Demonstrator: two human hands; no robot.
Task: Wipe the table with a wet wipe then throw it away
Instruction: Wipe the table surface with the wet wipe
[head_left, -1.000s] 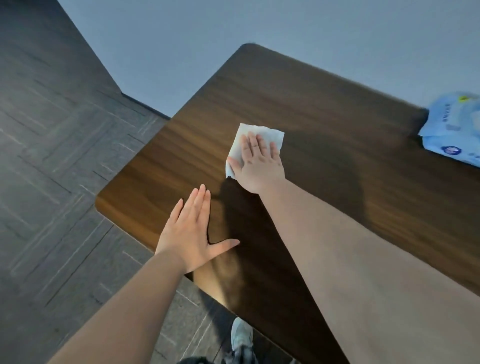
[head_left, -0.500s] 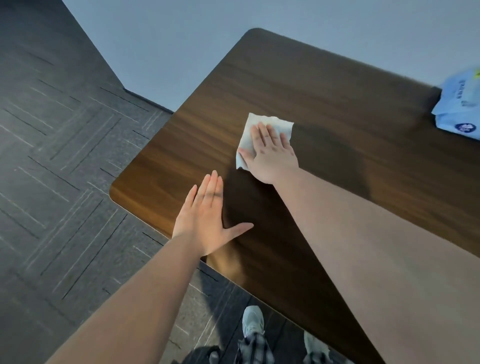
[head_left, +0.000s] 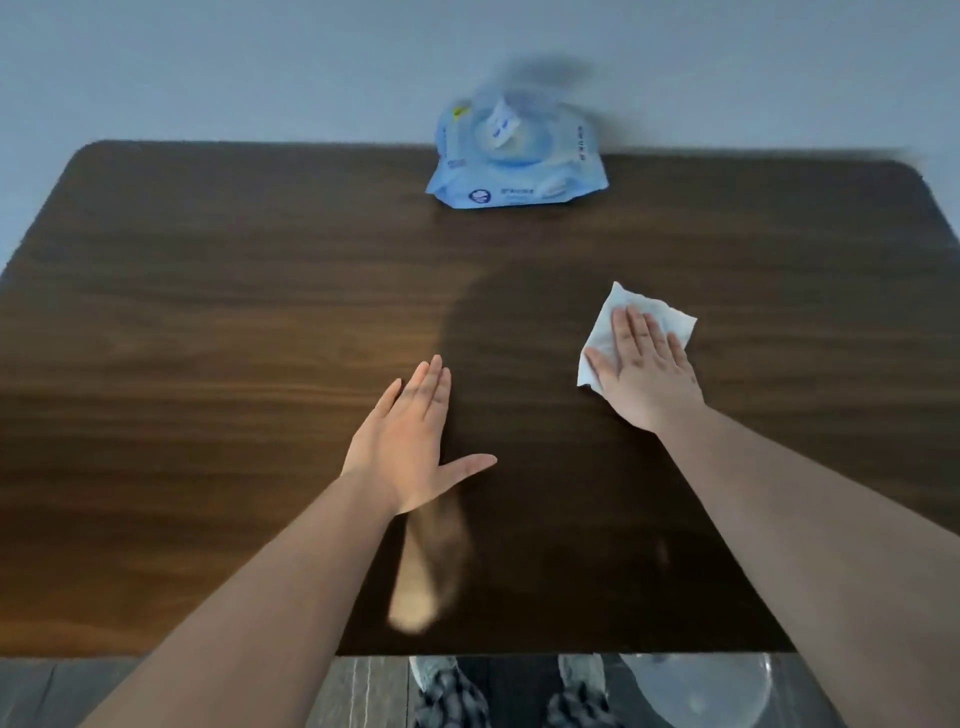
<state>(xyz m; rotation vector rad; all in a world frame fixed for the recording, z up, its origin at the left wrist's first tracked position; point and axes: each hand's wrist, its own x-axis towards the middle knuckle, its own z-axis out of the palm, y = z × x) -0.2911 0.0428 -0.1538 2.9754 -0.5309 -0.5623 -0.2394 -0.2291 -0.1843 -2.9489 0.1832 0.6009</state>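
A white wet wipe (head_left: 605, 325) lies flat on the dark wooden table (head_left: 208, 312), right of centre. My right hand (head_left: 644, 376) presses down on it with flat fingers and covers its near half; the far corners stick out past my fingertips. My left hand (head_left: 410, 452) rests palm down on the bare wood near the middle, fingers together and thumb spread, holding nothing. About a hand's width of table separates the two hands.
A blue pack of wet wipes (head_left: 514, 161) sits at the table's far edge against the grey wall, its lid flap up. Below the near edge I see my feet (head_left: 447, 686) on dark floor and a translucent round container (head_left: 696, 686) at the right.
My right hand has slid the wipe from the table's left part over to the right of centre. My view has swung from the left corner to face the table squarely.
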